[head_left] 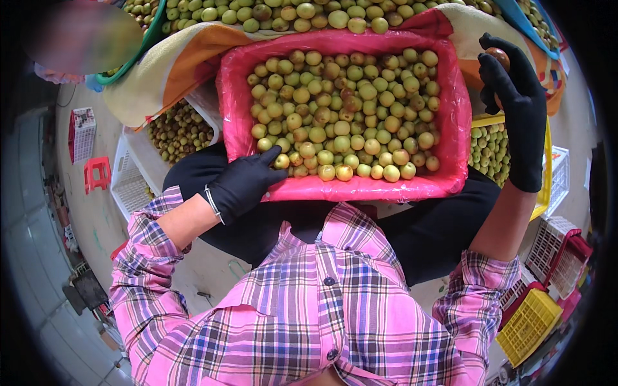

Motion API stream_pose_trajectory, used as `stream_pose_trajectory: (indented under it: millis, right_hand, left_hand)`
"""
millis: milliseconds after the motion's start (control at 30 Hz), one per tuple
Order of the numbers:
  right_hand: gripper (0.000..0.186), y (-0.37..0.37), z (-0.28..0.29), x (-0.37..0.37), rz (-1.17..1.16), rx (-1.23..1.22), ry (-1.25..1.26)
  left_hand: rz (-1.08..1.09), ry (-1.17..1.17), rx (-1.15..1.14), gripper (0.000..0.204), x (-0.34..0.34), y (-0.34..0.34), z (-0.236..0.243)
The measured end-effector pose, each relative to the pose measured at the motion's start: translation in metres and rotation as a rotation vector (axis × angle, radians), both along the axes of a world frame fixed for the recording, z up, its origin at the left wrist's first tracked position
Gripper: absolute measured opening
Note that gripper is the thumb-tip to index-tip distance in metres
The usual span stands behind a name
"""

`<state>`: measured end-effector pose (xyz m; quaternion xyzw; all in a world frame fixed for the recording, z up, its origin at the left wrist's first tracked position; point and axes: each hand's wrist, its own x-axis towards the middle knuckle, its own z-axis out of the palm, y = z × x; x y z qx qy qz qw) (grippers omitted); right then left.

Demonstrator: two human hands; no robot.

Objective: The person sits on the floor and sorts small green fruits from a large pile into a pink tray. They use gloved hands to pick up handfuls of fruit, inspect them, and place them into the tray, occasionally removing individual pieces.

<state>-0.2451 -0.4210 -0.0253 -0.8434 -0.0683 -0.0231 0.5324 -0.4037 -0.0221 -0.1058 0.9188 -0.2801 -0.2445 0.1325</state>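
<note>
In front of me a crate lined with pink plastic [341,188] is full of round yellow-green jujubes [347,109], some with brown patches. My left hand [241,183], in a black glove, is at the crate's near left corner. Its finger and thumb close around a yellow-green jujube [281,161] at the pile's edge. My right hand [524,112], also black-gloved, is raised beyond the crate's right side. A reddish-brown jujube [498,59] sits between its fingertips. Lower in that hand, another reddish bit shows, mostly hidden by the fingers.
Behind the crate lies a larger heap of jujubes [296,14], edged by a cream and orange towel [154,77]. A white crate [131,174] with browner fruit stands left; a yellow crate [546,183] of green fruit stands right. A red stool [97,174] is on the floor.
</note>
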Motion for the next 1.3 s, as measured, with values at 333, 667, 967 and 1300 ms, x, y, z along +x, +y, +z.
stream_pose_trajectory:
  millis: [333,667,967,1300]
  right_hand:
    - [0.033,-0.007,-0.007,0.008,-0.012,-0.012,0.058]
    - [0.034,0.0,-0.001,0.003,-0.021,-0.075,0.049]
    - [0.031,0.005,-0.003,0.002,-0.025,-0.072,0.031]
    - [0.032,0.012,-0.001,0.005,0.004,-0.008,0.115]
  left_hand:
    - [-0.127,-0.277,-0.361,0.025,0.03,-0.072,-0.007]
    - [-0.216,-0.156,-0.064,0.009,0.029,-0.062,-0.032]
    - [0.19,-0.329,-0.07,0.02,0.075,-0.012,-0.013]
    - [0.199,-0.61,-0.133,0.021,0.159,-0.046,-0.054]
